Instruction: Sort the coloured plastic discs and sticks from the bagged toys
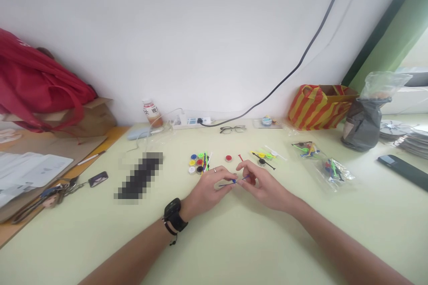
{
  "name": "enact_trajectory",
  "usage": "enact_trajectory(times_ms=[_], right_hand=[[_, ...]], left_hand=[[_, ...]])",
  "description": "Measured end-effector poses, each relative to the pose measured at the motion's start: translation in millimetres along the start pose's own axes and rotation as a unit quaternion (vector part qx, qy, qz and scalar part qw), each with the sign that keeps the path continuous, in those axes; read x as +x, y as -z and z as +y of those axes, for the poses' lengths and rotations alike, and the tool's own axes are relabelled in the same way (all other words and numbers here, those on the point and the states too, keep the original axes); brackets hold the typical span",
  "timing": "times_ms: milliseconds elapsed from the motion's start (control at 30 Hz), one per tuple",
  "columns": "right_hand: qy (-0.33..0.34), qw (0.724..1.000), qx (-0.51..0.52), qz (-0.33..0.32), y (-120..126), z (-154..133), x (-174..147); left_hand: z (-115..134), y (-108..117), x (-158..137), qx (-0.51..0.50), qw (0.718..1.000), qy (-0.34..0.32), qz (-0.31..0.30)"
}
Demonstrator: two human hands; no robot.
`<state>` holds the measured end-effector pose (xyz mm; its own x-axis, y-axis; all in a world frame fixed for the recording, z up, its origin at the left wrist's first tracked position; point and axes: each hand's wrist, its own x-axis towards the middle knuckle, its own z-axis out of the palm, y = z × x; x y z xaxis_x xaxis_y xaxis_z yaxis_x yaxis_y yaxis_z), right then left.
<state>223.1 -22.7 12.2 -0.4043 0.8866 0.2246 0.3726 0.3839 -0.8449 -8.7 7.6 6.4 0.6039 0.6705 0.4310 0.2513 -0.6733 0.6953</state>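
Adjusting seems the step in hand: the left hand (212, 185) and right hand (265, 185), each grip pinching, hold a slim blue plastic piece (234, 181) between them over the bench (217, 249). Further adjustment likely calls for fine alignment.

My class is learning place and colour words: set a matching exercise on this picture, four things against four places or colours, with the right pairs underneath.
Things
1. small blue piece
2. bottle
3. eyeglasses
4. striped bag

Places and colours
A. a little to the right of the power strip
B. red and yellow
C. at the fingertips of the left hand and the right hand
D. to the left of the power strip, near the wall

Right pairs: 1-C, 2-D, 3-A, 4-B
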Motion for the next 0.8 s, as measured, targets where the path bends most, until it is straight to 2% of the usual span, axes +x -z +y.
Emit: enact_trajectory(times_ms=[167,267,400,533,700,800], right_hand=[[-0.003,0.999,0.032,0.001,0,-4,0],[-0.004,0.999,0.040,0.009,1,-3,1],[-0.002,0.997,0.069,0.031,4,1,3],[0.002,0.996,0.080,0.044,5,2,5],[0.005,0.991,0.023,0.135,6,4,6],[0.029,0.989,-0.004,0.144,8,4,4]], left_hand=[[2,1,0,0.011,1.000,0.011,-0.013],[4,-1,0,-0.014,1.000,0.020,0.008],[10,-5,0,-0.127,0.991,0.033,0.009],[8,-6,1,-0.216,0.973,0.086,-0.015],[-4,-7,4,-0.261,0.954,0.142,0.043],[-8,-5,5,-0.286,0.941,0.168,0.062]])
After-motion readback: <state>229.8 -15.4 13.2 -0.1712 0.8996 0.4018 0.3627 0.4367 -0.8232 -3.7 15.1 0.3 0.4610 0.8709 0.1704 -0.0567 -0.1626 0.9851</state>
